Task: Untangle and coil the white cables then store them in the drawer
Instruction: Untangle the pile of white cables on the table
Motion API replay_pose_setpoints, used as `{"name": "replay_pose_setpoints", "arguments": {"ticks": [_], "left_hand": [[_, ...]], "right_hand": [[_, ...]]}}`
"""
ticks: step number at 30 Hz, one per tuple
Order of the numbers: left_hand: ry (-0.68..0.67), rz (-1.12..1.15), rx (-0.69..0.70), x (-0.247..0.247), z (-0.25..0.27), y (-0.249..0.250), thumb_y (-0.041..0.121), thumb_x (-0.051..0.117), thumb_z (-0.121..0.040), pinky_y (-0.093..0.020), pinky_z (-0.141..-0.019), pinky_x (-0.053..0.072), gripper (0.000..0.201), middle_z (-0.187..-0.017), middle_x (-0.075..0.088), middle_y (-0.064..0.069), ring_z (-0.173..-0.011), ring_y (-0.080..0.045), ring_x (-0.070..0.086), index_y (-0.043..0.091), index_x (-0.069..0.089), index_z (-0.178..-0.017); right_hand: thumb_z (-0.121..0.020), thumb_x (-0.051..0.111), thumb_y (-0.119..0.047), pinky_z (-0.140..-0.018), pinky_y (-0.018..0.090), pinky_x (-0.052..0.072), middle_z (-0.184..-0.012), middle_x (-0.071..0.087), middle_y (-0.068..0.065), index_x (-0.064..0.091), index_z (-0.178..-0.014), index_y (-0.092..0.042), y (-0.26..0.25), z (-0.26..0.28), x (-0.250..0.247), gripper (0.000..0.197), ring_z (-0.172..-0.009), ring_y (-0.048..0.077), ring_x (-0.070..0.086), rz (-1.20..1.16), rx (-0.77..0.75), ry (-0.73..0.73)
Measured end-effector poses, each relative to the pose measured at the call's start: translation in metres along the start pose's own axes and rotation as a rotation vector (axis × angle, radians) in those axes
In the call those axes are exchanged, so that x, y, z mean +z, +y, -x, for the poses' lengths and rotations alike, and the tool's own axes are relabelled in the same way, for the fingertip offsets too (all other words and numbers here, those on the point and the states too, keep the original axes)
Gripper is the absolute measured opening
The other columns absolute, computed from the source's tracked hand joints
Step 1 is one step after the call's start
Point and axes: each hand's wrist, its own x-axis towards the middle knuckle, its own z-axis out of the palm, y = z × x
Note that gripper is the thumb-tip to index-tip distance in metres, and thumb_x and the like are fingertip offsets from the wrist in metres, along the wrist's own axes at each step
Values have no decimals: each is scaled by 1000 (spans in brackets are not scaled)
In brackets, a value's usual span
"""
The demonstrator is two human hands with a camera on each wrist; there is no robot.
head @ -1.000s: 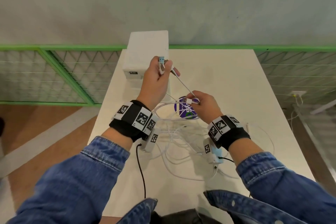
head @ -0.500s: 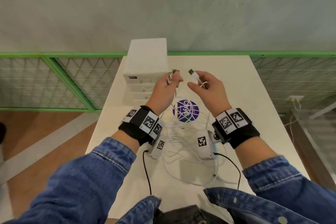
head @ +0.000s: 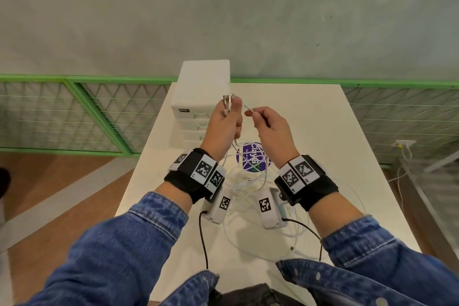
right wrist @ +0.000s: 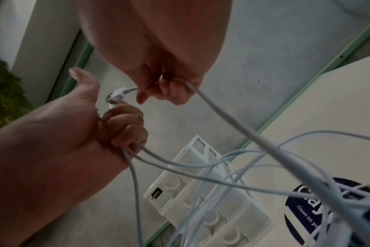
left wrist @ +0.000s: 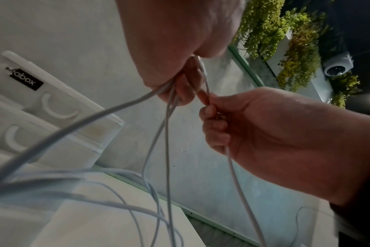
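Observation:
Both hands are raised over the white table point(head: 310, 119), in front of the white drawer unit point(head: 201, 89). My left hand point(head: 227, 123) grips several white cable strands point(left wrist: 169, 133) in its fist, with their plug ends point(head: 226, 102) sticking up by the thumb. My right hand point(head: 267, 126) pinches one white cable point(right wrist: 232, 120) just behind its plug point(right wrist: 116, 95), and that plug points at the left hand's plugs. The rest of the cables lie in a loose tangle point(head: 248, 186) on the table under my wrists.
A round purple sticker point(head: 250, 156) marks the table beneath the cables. The drawer unit's drawers point(right wrist: 201, 200) look closed. A green mesh railing point(head: 87, 117) runs behind the table, with a grey wall behind it. The table's right half point(head: 335, 156) is bare.
My right hand rose from the tangle with one cable end and brought it close to my left hand. The left hand has kept its hold on its plugs.

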Motion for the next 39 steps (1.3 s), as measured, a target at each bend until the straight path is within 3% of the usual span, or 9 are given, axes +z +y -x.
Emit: {"name": "replay_pose_setpoints", "arguments": {"ticks": [3, 6, 11, 17, 23, 26, 29, 34, 39], "left_hand": [[65, -60, -9, -1, 1, 1, 27, 68, -85, -20, -40, 29, 20, -53, 41, 8, -41, -7, 31, 16, 52, -87], [107, -42, -17, -3, 1, 4, 29, 64, -89, -20, -40, 28, 16, -51, 39, 4, -40, -7, 31, 15, 65, -82], [105, 10, 40, 0, 2, 18, 36, 53, -94, -19, -45, 32, 43, -45, 42, 7, -44, -9, 37, 15, 50, -57], [55, 8, 73, -2, -5, 31, 44, 41, -98, -19, -41, 25, 53, -47, 35, 8, -41, -8, 28, 23, 39, -48], [137, 15, 153, -16, -12, 45, 46, 33, -98, -19, -39, 27, 51, -46, 31, 8, -39, -8, 30, 19, 30, -55], [170, 105, 175, -21, -17, 55, 48, 32, -99, -20, -39, 24, 56, -45, 28, 8, -38, -9, 26, 24, 31, -47], [173, 179, 201, -23, -22, 61, 48, 34, -98, -20, -39, 21, 58, -45, 27, 8, -38, -9, 23, 27, 31, -45], [129, 101, 161, -12, -19, 55, 50, 34, -97, -21, -42, 23, 54, -46, 29, 9, -40, -9, 26, 24, 31, -50], [87, 44, 142, 5, -11, 47, 49, 33, -97, -21, -41, 24, 51, -49, 28, 6, -42, -9, 29, 20, 29, -56]], "right_hand": [[-93, 54, -15, -55, 10, 35, -63, 55, -11, 62, -77, -23, -2, 1, 3, 19, -50, -3, 45, -43, -18, -31], [-87, 64, -21, -59, 14, 40, -66, 61, -10, 65, -74, -23, -3, 0, 5, 13, -56, -2, 49, -64, -29, -47], [-93, 55, -26, -81, 17, 46, -99, 63, -12, 53, -115, -20, 8, 3, 12, 23, -90, -3, 59, -117, 32, -291], [-81, 71, -22, -76, 10, 41, -87, 65, -16, 64, -94, -24, 47, 16, 16, 15, -79, -11, 58, 170, 29, -463], [-56, 69, -74, -94, 32, 42, -108, 62, -7, 56, -120, -18, 108, 21, -9, 86, -100, 15, 57, 602, 229, -532], [-71, 75, -49, -104, 37, 36, -123, 62, 1, 56, -125, -14, 128, 26, -30, 67, -115, 20, 55, 649, 290, -477], [-71, 77, -42, -91, 29, 41, -115, 64, 0, 57, -117, -19, 137, 29, -50, 55, -112, 21, 57, 597, 341, -417], [-58, 87, -31, -95, 21, 32, -122, 51, -9, 38, -139, -24, 78, 14, -50, 95, -116, 6, 45, 270, 272, -335], [-59, 73, -64, -75, 23, 44, -85, 64, -11, 65, -83, -23, 4, -2, -27, 48, -82, 6, 59, 520, 6, -326]]}}
